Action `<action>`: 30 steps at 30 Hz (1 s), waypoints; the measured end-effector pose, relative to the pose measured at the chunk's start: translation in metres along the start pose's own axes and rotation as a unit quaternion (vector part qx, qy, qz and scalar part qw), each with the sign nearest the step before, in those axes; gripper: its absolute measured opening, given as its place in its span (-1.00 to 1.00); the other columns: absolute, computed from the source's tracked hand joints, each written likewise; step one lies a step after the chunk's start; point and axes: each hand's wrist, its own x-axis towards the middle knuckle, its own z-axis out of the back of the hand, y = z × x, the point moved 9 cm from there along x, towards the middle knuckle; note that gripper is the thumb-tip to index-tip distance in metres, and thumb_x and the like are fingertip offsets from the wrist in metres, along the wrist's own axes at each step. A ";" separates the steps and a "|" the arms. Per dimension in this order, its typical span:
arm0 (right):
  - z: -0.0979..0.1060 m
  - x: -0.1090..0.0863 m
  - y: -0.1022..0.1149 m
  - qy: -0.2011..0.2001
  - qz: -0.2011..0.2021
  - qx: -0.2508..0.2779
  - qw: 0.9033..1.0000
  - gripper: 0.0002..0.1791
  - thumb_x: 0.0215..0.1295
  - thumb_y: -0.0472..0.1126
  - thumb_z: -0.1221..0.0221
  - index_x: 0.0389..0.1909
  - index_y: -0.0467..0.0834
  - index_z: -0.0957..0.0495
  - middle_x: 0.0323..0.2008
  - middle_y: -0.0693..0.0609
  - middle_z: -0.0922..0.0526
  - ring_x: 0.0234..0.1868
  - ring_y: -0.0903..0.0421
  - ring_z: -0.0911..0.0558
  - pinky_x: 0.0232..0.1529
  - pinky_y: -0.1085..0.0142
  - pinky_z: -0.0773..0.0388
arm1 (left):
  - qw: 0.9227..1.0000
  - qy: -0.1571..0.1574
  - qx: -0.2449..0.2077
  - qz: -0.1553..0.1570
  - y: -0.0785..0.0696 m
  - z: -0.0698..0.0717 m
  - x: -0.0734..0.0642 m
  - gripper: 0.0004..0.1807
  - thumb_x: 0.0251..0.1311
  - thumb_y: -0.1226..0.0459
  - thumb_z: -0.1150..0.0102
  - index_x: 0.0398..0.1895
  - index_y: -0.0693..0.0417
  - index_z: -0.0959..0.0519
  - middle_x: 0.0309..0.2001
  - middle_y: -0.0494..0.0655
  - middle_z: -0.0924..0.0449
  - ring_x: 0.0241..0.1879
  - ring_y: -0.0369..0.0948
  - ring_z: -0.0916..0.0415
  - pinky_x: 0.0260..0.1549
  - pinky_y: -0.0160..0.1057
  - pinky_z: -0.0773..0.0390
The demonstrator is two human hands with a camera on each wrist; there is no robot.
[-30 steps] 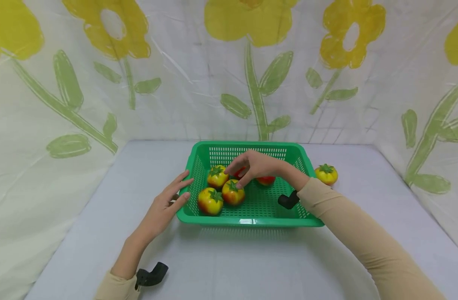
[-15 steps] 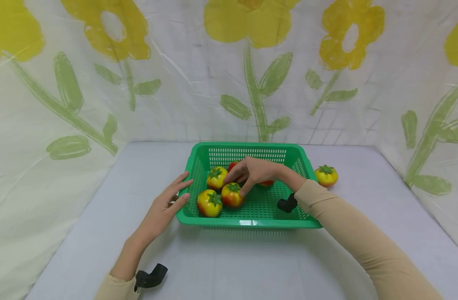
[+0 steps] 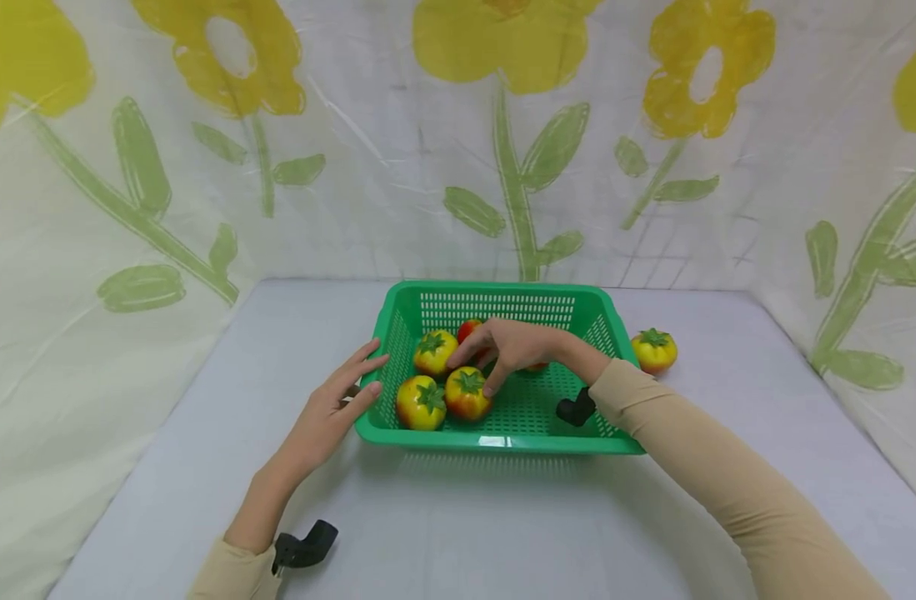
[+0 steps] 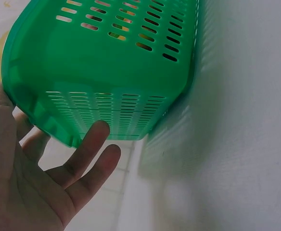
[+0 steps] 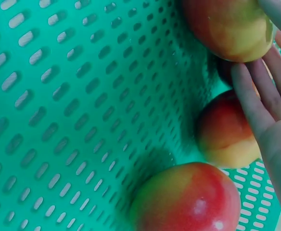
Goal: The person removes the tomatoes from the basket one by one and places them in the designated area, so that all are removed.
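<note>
**Pinch at Centre Frame**

We see a green basket (image 3: 563,444) across the middle of the head view, its thin, pierced walls probably bendy. At its left edge, a left hand (image 3: 326,417) touches the rim, fingers spread apart. At centre, a right hand (image 3: 513,342) reaches in, thumb and fingers pinching a yellow-red fruit (image 3: 467,403) low in the basket, just beside a neighbouring fruit (image 3: 418,408). We judge its glossy skin hard, slightly slippery and light; its widest sides offer the surest hold, the leaf cap (image 3: 470,380) a poor one.
</note>
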 end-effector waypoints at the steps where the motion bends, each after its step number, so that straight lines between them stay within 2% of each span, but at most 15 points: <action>1: -0.001 0.000 0.000 0.002 -0.001 -0.004 1.000 -0.34 -0.03 -0.46 -0.48 0.18 -0.32 -0.55 0.16 -0.13 -0.57 0.19 0.07 -0.50 0.15 0.13 -0.44 | 1.000 0.000 0.000 -0.001 0.000 0.000 0.000 -0.51 0.50 0.07 0.04 0.43 -0.10 -0.36 0.50 -0.40 -0.01 0.11 -0.20 -0.41 -0.04 0.03 -0.46; 12: -0.008 -0.002 -0.001 0.022 -0.011 -0.062 0.998 -0.33 0.00 -0.27 -0.52 0.20 -0.18 -0.57 0.19 0.07 -0.55 0.20 0.14 -0.46 0.14 0.20 -0.44 | 1.000 0.002 0.002 -0.005 -0.002 0.000 0.000 -0.52 0.50 0.09 0.03 0.43 -0.10 -0.36 0.50 -0.40 -0.02 0.03 -0.22 -0.44 -0.07 -0.02 -0.49; 17: -0.008 -0.002 0.001 0.030 -0.016 -0.080 0.996 -0.29 -0.03 -0.24 -0.54 0.22 -0.14 -0.55 0.19 0.14 -0.54 0.21 0.17 -0.44 0.14 0.20 -0.45 | 1.000 -0.001 0.002 -0.005 -0.002 0.001 -0.001 -0.52 0.50 0.08 0.03 0.43 -0.10 -0.35 0.50 -0.40 -0.02 0.09 -0.21 -0.41 -0.05 0.00 -0.47; 30: -0.013 -0.004 0.004 0.049 -0.011 -0.068 0.996 -0.31 -0.03 -0.31 -0.53 0.21 -0.19 -0.55 0.18 0.04 -0.55 0.14 0.11 -0.48 0.11 0.17 -0.47 | 1.000 0.001 0.004 -0.002 -0.001 0.000 0.000 -0.51 0.50 0.07 0.04 0.44 -0.11 -0.35 0.50 -0.41 -0.01 0.20 -0.21 -0.35 -0.01 0.01 -0.45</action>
